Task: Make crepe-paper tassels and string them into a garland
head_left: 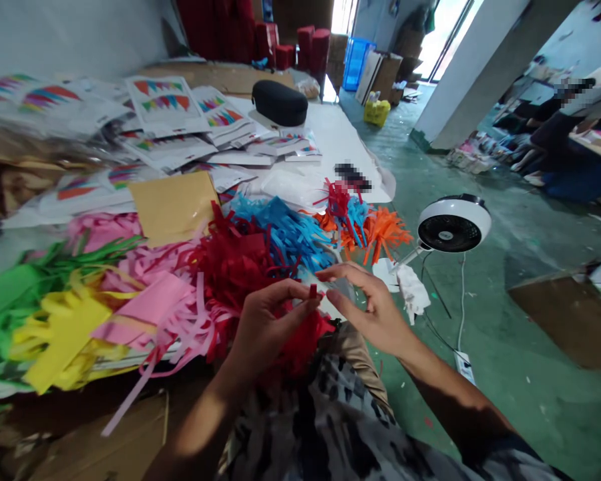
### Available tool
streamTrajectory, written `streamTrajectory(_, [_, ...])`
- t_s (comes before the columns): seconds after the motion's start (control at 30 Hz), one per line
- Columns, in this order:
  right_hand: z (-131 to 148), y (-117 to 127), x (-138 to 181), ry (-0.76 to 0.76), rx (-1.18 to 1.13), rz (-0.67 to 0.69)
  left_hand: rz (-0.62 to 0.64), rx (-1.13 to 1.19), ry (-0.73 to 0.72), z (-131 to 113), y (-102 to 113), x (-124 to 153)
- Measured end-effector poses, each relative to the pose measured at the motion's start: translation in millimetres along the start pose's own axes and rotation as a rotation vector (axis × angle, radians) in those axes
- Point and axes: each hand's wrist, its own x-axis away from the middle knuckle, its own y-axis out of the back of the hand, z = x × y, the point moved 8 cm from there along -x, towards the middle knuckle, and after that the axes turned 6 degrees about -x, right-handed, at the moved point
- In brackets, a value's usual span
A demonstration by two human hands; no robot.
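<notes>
My left hand (269, 319) pinches a narrow red paper-like strip (313, 290), located between both hands; whether my right hand (376, 312) grips, I cannot tell. Judged light, limp, tearable: hold near the end.

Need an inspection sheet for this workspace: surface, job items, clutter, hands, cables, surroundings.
Surface: white table, largely covered.
Job's things: red strips at the hands; blue strips and orange strips beyond; pink strips, yellow strips and green strips to the left.
Clutter: printed packets, black case, tan sheet.
Hands: left hand pinches a small red piece; right hand close beside it, thumb and index finger apart.
Cables: white cable hanging near the fan, reaching a power strip.
Surroundings: green floor, cardboard, blue crate; another person at far right.
</notes>
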Motion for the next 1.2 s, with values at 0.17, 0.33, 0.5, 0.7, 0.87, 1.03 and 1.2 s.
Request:
streamTrajectory(0.17, [5, -10, -14, 0.028, -0.026, -0.075, 0.017, -0.058, 0.020, 8, -3, -1])
streamTrajectory(0.33, [-2, -19, -41, 0.073, 0.011, -0.018, -0.082, 0.085, 0.141, 34, 11, -7])
streamTrajectory(0.5, [-42, 1, -127, 0.112, 0.238, -0.075, -0.151, -0.014, 0.163, 53, 29, -10])
streamTrajectory(0.7, [-124, -16, -247, -0.163, 0.831, 0.162, -0.172, 0.027, 0.197, 62, 30, -4])
streamTrajectory(0.87, [-154, -41, -276, -0.232, 0.895, 0.259, -0.202, 0.028, 0.238, 55, 34, 0])
streamTrajectory(1.03, [-162, -42, -270, -0.256, 0.929, 0.274, -0.160, 0.054, 0.223, 53, 29, 4])
streamTrajectory(1.2, [-159, -39, -266, -0.281, 0.936, 0.292, -0.137, 0.117, 0.207, 57, 22, 18])
